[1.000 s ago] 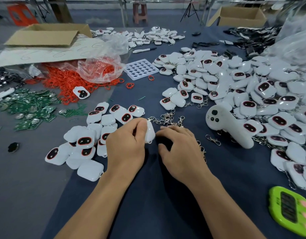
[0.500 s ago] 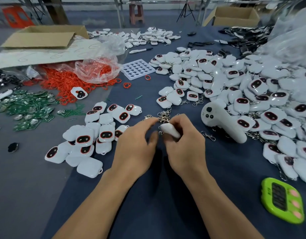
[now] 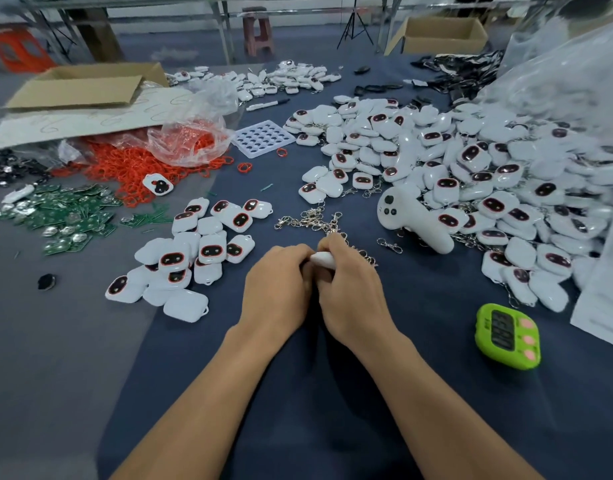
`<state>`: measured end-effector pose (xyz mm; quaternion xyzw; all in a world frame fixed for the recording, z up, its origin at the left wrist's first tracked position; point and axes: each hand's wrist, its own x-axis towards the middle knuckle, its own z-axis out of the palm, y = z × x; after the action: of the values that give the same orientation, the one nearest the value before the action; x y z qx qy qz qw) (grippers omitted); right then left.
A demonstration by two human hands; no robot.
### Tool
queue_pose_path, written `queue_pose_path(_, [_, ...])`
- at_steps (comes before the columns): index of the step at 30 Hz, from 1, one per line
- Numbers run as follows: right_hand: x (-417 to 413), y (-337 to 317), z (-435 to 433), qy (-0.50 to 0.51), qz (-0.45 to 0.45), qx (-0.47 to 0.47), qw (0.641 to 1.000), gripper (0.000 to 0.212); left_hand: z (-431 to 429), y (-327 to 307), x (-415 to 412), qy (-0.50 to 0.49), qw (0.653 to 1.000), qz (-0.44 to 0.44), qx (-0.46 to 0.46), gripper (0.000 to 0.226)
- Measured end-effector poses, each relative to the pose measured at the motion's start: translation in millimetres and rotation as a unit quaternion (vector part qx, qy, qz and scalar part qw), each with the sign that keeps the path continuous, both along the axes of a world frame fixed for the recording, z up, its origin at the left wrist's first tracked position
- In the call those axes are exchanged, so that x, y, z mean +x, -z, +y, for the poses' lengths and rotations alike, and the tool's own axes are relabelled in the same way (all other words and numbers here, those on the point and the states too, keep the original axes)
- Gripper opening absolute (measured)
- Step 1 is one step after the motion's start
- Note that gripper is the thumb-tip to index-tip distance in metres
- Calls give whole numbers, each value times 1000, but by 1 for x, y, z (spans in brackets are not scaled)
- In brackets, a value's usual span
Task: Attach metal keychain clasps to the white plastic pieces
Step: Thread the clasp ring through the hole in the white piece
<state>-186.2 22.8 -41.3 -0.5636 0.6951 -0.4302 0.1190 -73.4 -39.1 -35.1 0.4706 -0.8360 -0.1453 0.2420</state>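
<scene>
My left hand (image 3: pixel 281 289) and my right hand (image 3: pixel 350 289) are pressed together over the dark blue cloth, both curled round one white plastic piece (image 3: pixel 322 259); only its top edge shows between the fingers. A loose tangle of metal keychain clasps (image 3: pixel 312 220) lies just beyond my fingers. A small pile of white plastic pieces (image 3: pixel 197 251) with dark oval faces lies to the left of my left hand. A much larger heap of white pieces (image 3: pixel 471 174) fills the right side. Whether a clasp is in my fingers is hidden.
A white handheld controller (image 3: pixel 412 220) lies right of the clasps. A green timer (image 3: pixel 507 336) sits at the near right. Orange rings (image 3: pixel 135 168), green circuit boards (image 3: pixel 62 216), a white tray (image 3: pixel 263 138) and a cardboard box (image 3: pixel 87 84) lie to the left and behind.
A second ago my left hand alone held the white piece, with my right hand flat beside it. The hands then closed together, and both now grip the piece, a little nearer to me.
</scene>
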Motion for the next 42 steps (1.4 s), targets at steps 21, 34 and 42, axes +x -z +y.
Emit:
queue_pose_path(21, [-14, -5, -33, 93, -193, -16, 977, 18, -24, -4, 9, -36, 928, 296, 223, 23])
queue_pose_path(34, [-9, -4, -34, 76, -145, 7, 987, 18, -23, -3, 11, -77, 925, 338, 155, 21])
queue_pose_path(42, [-6, -3, -32, 64, -118, 21, 991, 9, -17, -4, 8, -69, 951, 282, 109, 25])
